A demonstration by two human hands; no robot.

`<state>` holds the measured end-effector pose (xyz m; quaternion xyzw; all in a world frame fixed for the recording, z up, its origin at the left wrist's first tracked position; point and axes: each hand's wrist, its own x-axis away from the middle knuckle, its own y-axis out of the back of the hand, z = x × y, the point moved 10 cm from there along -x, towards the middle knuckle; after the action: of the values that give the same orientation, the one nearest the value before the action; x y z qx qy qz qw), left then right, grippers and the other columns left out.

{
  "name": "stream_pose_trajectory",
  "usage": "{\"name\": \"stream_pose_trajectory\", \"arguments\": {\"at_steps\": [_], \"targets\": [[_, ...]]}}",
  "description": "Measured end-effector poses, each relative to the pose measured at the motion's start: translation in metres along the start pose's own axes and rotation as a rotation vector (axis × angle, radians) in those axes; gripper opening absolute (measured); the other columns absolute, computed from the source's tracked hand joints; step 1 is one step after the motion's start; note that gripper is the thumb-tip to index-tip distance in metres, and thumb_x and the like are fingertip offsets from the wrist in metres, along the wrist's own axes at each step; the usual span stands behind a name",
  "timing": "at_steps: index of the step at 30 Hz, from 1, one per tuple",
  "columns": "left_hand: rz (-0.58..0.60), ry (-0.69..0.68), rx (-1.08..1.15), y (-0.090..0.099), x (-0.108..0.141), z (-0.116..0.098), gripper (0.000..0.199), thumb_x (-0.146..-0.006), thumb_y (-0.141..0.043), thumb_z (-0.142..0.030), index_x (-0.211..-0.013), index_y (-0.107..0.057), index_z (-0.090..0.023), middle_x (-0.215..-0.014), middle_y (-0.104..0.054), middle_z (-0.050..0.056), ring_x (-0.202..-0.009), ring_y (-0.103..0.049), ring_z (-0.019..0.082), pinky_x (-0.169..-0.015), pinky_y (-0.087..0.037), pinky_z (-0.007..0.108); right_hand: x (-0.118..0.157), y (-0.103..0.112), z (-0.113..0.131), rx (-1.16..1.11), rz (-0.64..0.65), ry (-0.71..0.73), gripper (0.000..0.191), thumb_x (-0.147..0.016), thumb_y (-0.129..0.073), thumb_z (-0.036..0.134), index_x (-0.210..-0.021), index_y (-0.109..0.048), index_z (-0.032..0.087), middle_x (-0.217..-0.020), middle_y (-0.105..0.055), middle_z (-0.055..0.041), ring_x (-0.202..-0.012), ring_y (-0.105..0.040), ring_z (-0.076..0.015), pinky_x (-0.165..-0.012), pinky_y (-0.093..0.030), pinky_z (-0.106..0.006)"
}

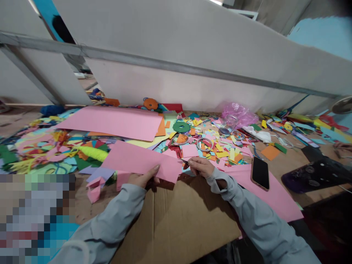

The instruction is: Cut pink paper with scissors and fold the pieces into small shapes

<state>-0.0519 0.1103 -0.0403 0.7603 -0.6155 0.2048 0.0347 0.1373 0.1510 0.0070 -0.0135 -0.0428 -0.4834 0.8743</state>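
Brown cardboard (176, 223) is lying closest, and over its far edge the left grip (143, 179) is pinching a pink sheet (137, 160). Right grip (202, 167) is holding a slim dark tool (183, 161) by the sheet's edge; imo you're wanting that taut.

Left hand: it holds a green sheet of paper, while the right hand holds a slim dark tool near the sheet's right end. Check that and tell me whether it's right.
Not quite: the sheet in the left hand is pink, not green, as the head view shows. The right hand does hold a slim dark tool near the sheet's right end.
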Motion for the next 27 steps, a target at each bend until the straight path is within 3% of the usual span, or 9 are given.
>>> {"name": "stream_pose_trajectory", "arguments": {"at_steps": [27], "targets": [[-0.048,0.012,0.036,-0.0009,0.0082,-0.0066,0.034,-0.049,-0.081,-0.038,-0.046,-0.061,-0.01,-0.039,-0.058,0.002,-0.032,-0.051,0.014,-0.027,-0.045,0.026,0.0017,0.0027,0.0007,0.037,-0.027,0.007,0.045,-0.073,-0.057,0.056,-0.074,-0.063,0.012,-0.045,-0.043,0.0055,-0.041,-0.036,-0.0066,-0.045,-0.024,-0.022]]}}
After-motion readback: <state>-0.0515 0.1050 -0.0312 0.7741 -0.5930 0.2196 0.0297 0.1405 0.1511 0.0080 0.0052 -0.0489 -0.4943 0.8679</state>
